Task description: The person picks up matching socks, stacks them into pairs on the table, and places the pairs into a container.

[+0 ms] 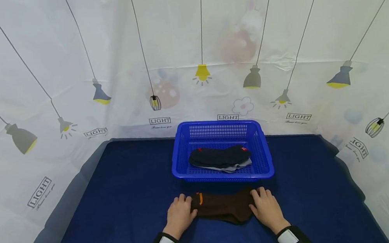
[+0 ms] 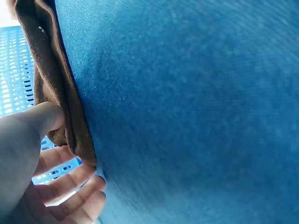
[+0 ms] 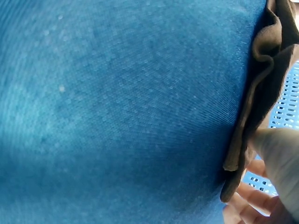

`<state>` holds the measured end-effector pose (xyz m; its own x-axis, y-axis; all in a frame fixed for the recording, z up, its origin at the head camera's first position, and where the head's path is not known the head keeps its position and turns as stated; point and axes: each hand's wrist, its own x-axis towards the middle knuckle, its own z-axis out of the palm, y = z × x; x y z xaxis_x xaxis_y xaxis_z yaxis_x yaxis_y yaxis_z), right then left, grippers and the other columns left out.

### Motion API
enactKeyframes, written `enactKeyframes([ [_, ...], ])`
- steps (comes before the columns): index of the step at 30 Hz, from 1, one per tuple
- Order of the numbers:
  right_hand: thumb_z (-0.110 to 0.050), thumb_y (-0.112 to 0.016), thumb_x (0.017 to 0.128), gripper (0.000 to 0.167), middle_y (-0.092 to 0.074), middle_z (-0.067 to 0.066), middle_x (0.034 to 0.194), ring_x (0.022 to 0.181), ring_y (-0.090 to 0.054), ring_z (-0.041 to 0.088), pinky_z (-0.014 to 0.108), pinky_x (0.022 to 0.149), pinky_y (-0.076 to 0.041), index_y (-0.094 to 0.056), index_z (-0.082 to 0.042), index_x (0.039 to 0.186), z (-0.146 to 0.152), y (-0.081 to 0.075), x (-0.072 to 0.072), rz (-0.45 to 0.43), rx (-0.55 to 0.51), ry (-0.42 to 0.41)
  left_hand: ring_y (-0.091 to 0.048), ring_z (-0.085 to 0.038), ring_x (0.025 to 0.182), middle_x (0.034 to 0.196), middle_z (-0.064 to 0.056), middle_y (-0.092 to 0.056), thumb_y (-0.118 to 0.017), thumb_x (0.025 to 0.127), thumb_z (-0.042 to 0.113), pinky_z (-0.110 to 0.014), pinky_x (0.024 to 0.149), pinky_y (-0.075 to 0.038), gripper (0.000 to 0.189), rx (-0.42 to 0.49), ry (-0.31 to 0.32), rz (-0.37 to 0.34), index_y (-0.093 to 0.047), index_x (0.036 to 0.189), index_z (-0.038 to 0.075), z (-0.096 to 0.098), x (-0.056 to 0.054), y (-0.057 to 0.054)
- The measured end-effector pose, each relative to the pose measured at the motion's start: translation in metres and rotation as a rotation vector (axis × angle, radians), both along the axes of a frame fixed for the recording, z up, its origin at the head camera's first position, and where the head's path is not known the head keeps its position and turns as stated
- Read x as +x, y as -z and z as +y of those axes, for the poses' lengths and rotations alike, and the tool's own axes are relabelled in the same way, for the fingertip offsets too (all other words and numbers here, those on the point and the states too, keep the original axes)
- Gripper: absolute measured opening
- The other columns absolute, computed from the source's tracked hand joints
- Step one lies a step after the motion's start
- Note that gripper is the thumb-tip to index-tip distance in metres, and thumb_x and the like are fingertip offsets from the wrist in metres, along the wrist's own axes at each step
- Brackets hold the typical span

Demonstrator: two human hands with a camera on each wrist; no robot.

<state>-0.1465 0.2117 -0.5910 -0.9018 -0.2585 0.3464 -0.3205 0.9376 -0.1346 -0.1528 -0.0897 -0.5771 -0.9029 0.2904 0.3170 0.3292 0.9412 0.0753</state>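
Brown socks (image 1: 220, 207), layered one on the other and marked with an orange stripe, lie sideways in front of the blue basket in the head view. My left hand (image 1: 180, 215) pinches their left end, thumb on the near side and fingers beyond. At the opposite end, my right hand (image 1: 267, 208) holds the socks between thumb and fingers. The left wrist view has the folded brown edge (image 2: 51, 60) between thumb and fingers. Wavy, loose layers of brown fabric (image 3: 252, 107) show in the right wrist view.
Just beyond the socks stands a blue perforated basket (image 1: 221, 177). Inside it lie dark socks (image 1: 219, 157) with red marks, over a light grey one (image 1: 232, 168). A dark blue cloth (image 1: 132, 205) covers the table; white lamp-printed sheeting (image 1: 178, 29) surrounds its back and sides.
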Motion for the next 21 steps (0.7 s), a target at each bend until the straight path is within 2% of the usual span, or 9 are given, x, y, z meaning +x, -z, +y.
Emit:
enactKeyframes([
  [15,-0.017,-0.078,0.067,0.04,-0.05,0.016,0.079,0.064,-0.05,0.03,0.041,0.052,-0.043,-0.055,-0.006,0.097,-0.0029,-0.0006,-0.0011,-0.035,-0.008,0.016,-0.054,-0.024,0.064,0.075,-0.01,-0.052,-0.08,0.063,0.028,-0.037,0.053,-0.046,0.037,-0.01,0.007,0.005,-0.062,0.086,0.006,0.0039,-0.0007,0.0011],
  [21,-0.014,-0.078,0.068,0.037,-0.047,0.012,0.074,0.06,-0.05,0.028,0.039,0.048,-0.042,-0.053,-0.005,0.095,-0.0043,-0.0024,-0.0004,-0.021,-0.007,-0.014,-0.054,-0.025,0.063,0.074,-0.01,-0.052,-0.08,0.062,0.025,-0.037,0.052,-0.046,0.035,-0.009,0.012,0.01,-0.06,0.085,0.006,0.0046,0.0003,0.0009],
])
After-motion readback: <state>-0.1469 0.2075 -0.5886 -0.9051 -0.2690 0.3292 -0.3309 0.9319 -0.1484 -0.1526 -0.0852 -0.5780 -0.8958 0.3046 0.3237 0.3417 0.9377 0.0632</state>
